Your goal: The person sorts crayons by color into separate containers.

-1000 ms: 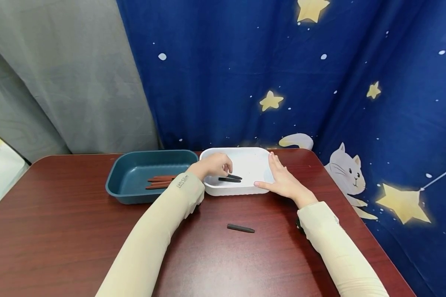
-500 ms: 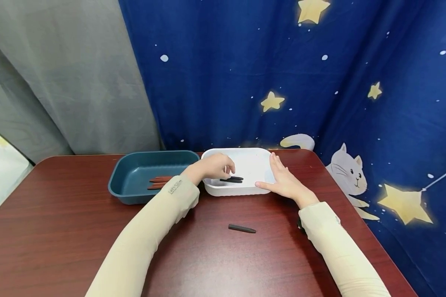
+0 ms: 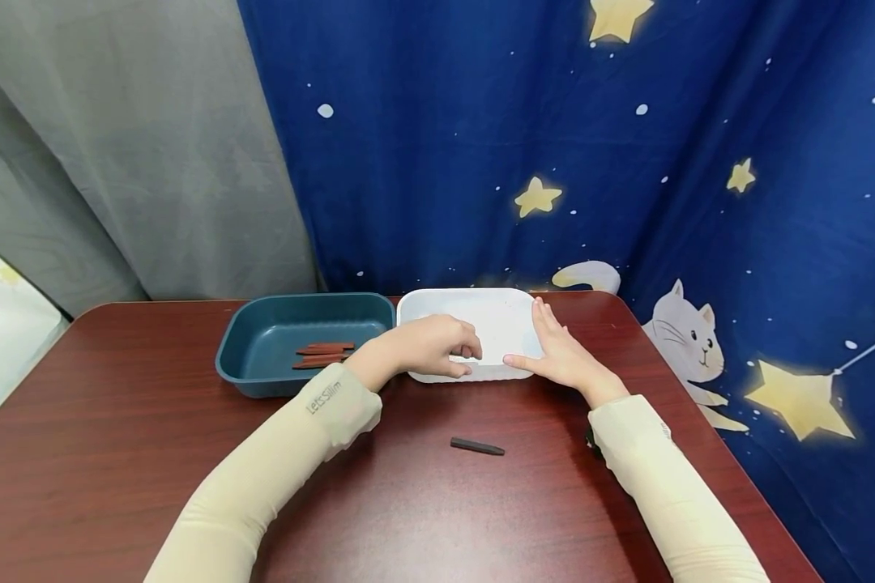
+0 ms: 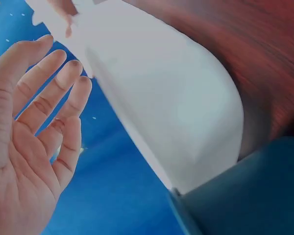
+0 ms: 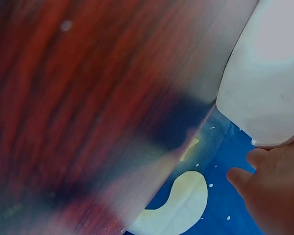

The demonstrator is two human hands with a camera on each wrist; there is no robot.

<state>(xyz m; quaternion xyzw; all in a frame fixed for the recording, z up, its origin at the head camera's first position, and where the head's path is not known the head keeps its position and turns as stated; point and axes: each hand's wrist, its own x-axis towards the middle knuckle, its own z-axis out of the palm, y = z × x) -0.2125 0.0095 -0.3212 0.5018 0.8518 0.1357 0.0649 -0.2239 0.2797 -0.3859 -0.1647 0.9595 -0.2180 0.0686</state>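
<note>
My left hand hovers over the front left of a white plastic bin. Its fingers are loosely bent, and the left wrist view shows the palm with nothing in it. At the bin's right end my right hand rests on the rim, fingers straight and thumb spread along the front. The black crayons inside the bin are hidden behind my left hand. One black crayon lies on the table in front of the bin.
To the left, close against the white bin, stands a teal bin holding several reddish-brown crayons. Both bins sit near the back edge of the dark red wooden table. Curtains hang just behind.
My left hand has let go inside the white bin, risen and come slightly nearer, now covering the black crayons there. My right hand has stayed on the bin's right end.
</note>
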